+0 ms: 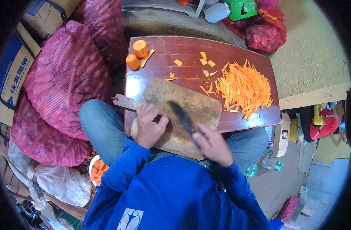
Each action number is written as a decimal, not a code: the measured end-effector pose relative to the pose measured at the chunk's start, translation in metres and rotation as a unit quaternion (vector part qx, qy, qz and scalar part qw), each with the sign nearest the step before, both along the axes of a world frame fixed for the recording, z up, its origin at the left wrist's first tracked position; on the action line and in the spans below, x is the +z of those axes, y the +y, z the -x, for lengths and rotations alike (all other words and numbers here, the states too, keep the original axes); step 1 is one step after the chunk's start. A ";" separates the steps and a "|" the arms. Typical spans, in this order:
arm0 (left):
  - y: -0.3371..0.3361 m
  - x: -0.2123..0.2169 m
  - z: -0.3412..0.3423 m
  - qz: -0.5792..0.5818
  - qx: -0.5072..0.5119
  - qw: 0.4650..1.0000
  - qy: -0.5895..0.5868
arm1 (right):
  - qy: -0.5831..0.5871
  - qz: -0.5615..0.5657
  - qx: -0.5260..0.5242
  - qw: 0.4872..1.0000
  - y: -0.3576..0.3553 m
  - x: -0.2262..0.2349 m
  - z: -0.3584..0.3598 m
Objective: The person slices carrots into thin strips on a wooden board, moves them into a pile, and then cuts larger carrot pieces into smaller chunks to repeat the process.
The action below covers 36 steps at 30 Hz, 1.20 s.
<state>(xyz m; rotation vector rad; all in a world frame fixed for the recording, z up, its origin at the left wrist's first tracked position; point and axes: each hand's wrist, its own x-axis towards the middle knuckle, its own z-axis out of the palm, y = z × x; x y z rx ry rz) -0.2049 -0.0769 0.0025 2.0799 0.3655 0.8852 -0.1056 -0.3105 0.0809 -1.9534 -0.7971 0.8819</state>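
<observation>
On the cutting board [190, 101], right hand [212, 143] fingers grip a knife [181, 115] pointing away-left; left hand [150, 124] seemingly curled, pressing.

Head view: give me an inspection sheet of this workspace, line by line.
Surface: dark red-brown low table, scuffed, with a worn wooden cutting board lying at its near edge.
Job's things: knife over the board; pile of carrot strips at the right; two carrot chunks at the far left corner.
Clutter: loose carrot offcuts scattered mid-table.
Grippers: left hand closed on the board, contents hidden; right hand grips the knife handle.
Cables: nothing seen.
Surroundings: red mesh sacks and cardboard boxes at left, bowl of carrots by the knee, more sacks at the far right.
</observation>
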 end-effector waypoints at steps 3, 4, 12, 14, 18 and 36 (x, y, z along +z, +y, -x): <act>-0.002 0.008 -0.003 -0.079 -0.023 0.996 0.034 | -0.099 -0.006 -0.138 0.985 -0.027 -0.013 -0.049; -0.004 0.010 -0.004 -0.132 -0.026 0.990 0.050 | -0.164 0.003 -0.176 0.970 -0.029 -0.012 -0.066; -0.003 0.002 -0.003 -0.159 -0.030 0.983 0.084 | -0.008 -0.062 -0.194 0.979 -0.031 0.013 -0.063; -0.004 0.001 -0.004 -0.169 -0.035 0.981 0.087 | 0.081 -0.069 -0.160 0.981 -0.024 0.012 -0.054; -0.003 0.000 -0.003 -0.169 -0.036 0.981 0.087 | 0.074 -0.039 -0.084 0.993 -0.023 -0.005 -0.060; -0.004 0.003 -0.008 -0.173 -0.028 0.981 0.088 | -0.371 -0.044 -0.059 0.926 -0.022 -0.001 -0.126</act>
